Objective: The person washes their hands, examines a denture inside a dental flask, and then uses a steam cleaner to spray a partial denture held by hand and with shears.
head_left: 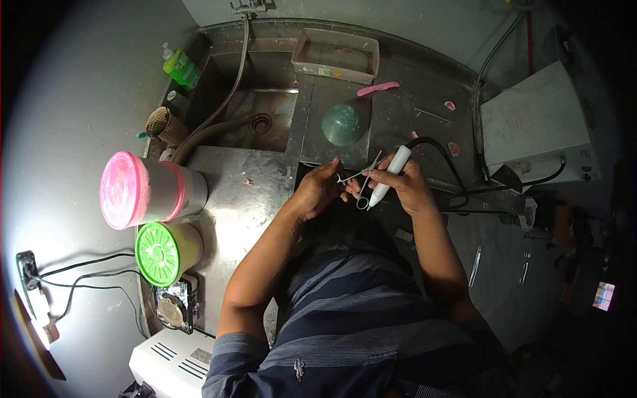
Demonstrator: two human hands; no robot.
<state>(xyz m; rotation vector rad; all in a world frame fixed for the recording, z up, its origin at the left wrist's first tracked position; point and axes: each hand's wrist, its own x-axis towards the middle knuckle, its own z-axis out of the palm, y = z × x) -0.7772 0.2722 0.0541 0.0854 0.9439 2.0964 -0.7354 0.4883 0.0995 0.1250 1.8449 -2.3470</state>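
My left hand [320,190] is closed on the ring handles of a scissor-like metal clamp [363,202], whose narrow jaws point up and to the right. Gripped in my right hand [406,187] is a white pen-shaped handpiece [391,174], tilted with its tip pointing down and left beside one ring of the clamp. A black hose [439,145] runs from the handpiece's upper end. The right fingertips reach the clamp's middle. Beyond the hands, a round green bowl [342,125] rests on the metal counter.
At left are a sink [232,69], a pink-lidded tub [126,190], a green-lidded tub [159,254] and a soap bottle [182,68]. A tray [335,69] and pink strip [378,89] lie at the back. Small pink pieces [454,149] lie near a white machine [531,119] at right.
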